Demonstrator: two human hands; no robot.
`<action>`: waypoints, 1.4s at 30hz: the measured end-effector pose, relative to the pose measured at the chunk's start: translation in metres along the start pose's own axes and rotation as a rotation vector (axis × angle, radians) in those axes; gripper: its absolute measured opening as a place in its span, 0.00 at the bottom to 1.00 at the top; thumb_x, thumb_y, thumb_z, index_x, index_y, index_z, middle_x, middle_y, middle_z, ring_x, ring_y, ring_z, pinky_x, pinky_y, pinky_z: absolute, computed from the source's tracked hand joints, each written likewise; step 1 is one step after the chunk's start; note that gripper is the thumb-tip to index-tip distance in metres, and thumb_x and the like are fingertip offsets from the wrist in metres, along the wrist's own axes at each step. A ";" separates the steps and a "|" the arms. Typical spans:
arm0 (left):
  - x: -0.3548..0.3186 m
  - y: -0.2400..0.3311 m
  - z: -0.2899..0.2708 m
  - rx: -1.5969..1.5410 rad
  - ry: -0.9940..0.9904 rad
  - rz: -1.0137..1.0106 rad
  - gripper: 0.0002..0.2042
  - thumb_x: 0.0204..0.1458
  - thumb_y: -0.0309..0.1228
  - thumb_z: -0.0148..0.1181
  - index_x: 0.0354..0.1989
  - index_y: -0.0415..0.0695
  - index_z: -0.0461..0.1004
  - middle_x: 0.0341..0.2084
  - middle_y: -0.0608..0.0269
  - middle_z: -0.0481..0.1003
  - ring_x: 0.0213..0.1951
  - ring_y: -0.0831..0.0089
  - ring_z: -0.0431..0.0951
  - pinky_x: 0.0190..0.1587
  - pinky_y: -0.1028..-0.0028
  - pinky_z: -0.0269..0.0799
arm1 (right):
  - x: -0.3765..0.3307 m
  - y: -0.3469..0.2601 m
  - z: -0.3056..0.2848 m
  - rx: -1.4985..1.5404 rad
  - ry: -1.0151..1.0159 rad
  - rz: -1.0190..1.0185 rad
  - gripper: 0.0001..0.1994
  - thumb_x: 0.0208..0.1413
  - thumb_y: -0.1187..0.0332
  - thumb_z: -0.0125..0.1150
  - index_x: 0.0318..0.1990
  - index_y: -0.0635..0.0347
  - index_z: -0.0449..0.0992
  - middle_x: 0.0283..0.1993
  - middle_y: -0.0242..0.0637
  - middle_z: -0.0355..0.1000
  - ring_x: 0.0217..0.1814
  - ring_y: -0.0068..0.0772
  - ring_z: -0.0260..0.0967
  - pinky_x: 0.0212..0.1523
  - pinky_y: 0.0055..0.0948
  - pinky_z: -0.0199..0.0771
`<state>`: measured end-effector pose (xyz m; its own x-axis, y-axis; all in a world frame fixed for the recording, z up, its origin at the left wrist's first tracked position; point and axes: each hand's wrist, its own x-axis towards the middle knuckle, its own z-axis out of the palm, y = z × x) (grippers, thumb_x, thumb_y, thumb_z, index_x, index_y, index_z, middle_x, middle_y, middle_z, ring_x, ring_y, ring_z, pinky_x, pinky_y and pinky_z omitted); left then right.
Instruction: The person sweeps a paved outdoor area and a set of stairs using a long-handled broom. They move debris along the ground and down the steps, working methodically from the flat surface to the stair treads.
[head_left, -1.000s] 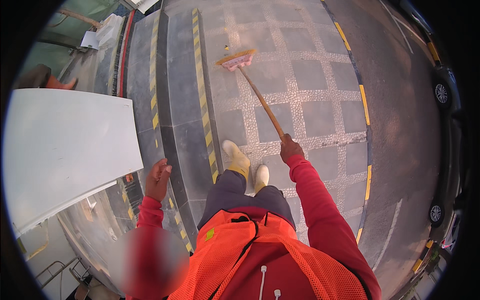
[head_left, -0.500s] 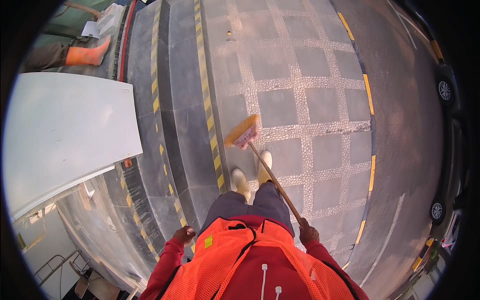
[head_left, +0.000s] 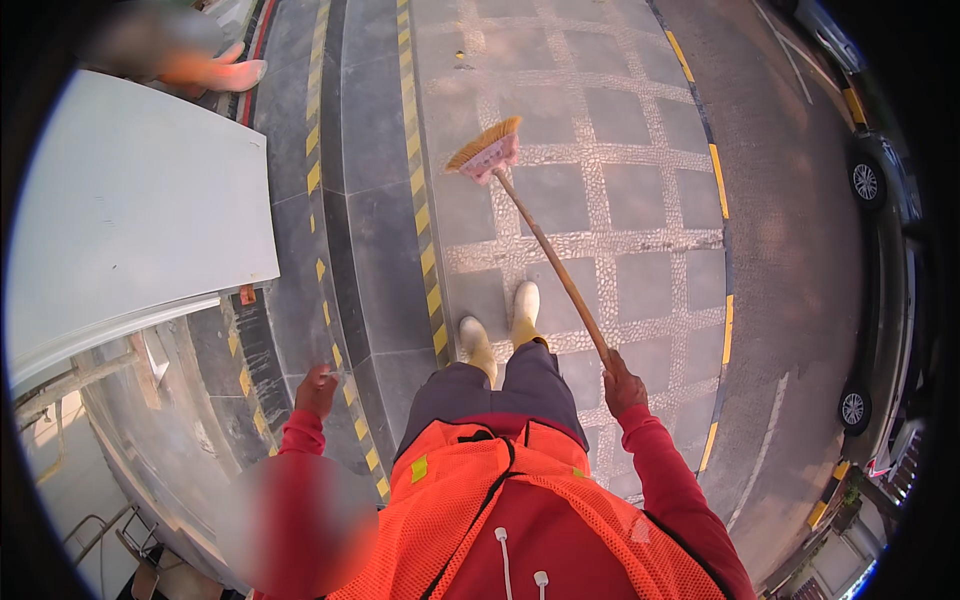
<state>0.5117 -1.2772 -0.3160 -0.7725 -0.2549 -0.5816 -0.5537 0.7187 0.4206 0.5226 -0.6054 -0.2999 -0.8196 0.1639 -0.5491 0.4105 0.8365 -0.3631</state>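
- The person's right hand is wrapped around the upper end of a long-handled broom with a brown wooden stick, a pale pink block and yellow-orange bristles.
- From that fist the stick slants forward and to the person's left, so the broom's head sits ahead of both cream rubber boots, bristles facing forward and left.
- The right hand is plainly the nearer one. The left hand is well apart from the stick, out to the side with its fingers loosely curled, and I see nothing in it.
- Whether the bristles press on the ground or skim just over it, I can't tell from here.
- Beneath lies paving of grey square slabs divided by pale pebble bands.
- Just left of the broom's head, dark grey steps run alongside, edged in yellow-and-black striped tape.
- Farther left is a big, smooth white panel, with somebody else's orange boot beyond it.
- To the right, a yellow-and-black kerb borders a dark asphalt road, where dark cars stand.
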 end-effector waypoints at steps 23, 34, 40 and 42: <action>0.057 0.174 -0.015 -0.255 -0.107 0.357 0.24 0.63 0.38 0.66 0.63 0.37 0.73 0.45 0.54 0.84 0.47 0.69 0.84 0.52 0.69 0.77 | 0.086 -0.078 0.064 0.133 -0.063 0.056 0.29 0.70 0.57 0.54 0.77 0.38 0.57 0.47 0.63 0.80 0.52 0.71 0.78 0.55 0.62 0.76; -0.045 0.041 0.090 -0.028 -0.331 -0.246 0.28 0.59 0.47 0.68 0.60 0.38 0.77 0.48 0.45 0.84 0.52 0.58 0.85 0.55 0.63 0.78 | 0.006 0.030 0.032 -0.118 -0.301 0.197 0.28 0.71 0.57 0.53 0.76 0.34 0.57 0.42 0.62 0.81 0.49 0.70 0.80 0.53 0.63 0.78; -0.049 0.088 0.093 -0.129 -0.235 -0.314 0.25 0.62 0.44 0.68 0.59 0.37 0.76 0.46 0.54 0.83 0.44 0.69 0.83 0.48 0.68 0.78 | 0.243 -0.100 0.012 0.009 -0.181 0.074 0.23 0.71 0.59 0.54 0.71 0.35 0.62 0.47 0.57 0.81 0.53 0.67 0.80 0.54 0.61 0.79; -0.030 0.130 0.088 -0.221 -0.151 -0.204 0.25 0.63 0.44 0.67 0.61 0.38 0.76 0.47 0.53 0.84 0.47 0.68 0.84 0.50 0.68 0.78 | 0.328 -0.144 -0.013 0.036 -0.103 -0.007 0.21 0.71 0.59 0.55 0.69 0.41 0.64 0.46 0.56 0.81 0.52 0.64 0.80 0.52 0.59 0.80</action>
<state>0.4901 -1.1198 -0.3054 -0.5933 -0.2680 -0.7590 -0.7589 0.5007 0.4165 0.1893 -0.6652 -0.4180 -0.7777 0.1014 -0.6203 0.4201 0.8180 -0.3930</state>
